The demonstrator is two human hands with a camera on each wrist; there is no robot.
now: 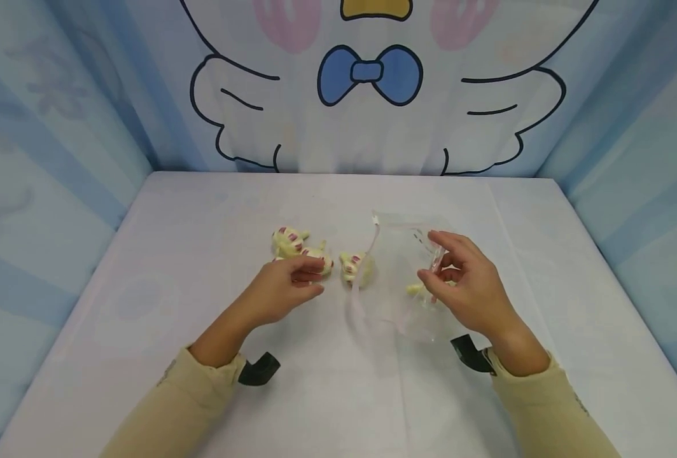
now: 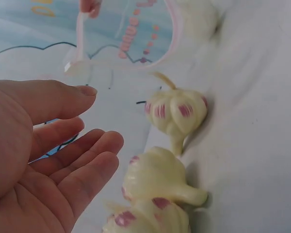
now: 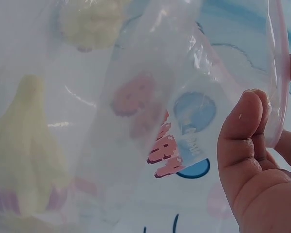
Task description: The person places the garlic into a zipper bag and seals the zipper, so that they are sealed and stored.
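Note:
My right hand (image 1: 470, 286) pinches the pink-edged rim of a clear zip bag (image 1: 390, 273), whose mouth gapes toward the left. Inside the bag, a pale yellow garlic bulb (image 3: 29, 150) with purple patches shows through the plastic. My left hand (image 1: 287, 286) is held over the table with fingers loosely bent and holds nothing. Just beyond its fingertips lie more garlic bulbs (image 1: 288, 240) in a small cluster. Between the cluster and the bag sits a single garlic bulb (image 1: 350, 267), partly overlapped by the bag's edge in the head view.
All of this is on a white-covered table (image 1: 201, 210). A curtain (image 1: 367, 127) with a cartoon figure and blue bow tie hangs at its back edge, and blue-and-white curtains (image 1: 46, 191) close in both sides. Each wrist wears a black camera mount (image 1: 260, 369).

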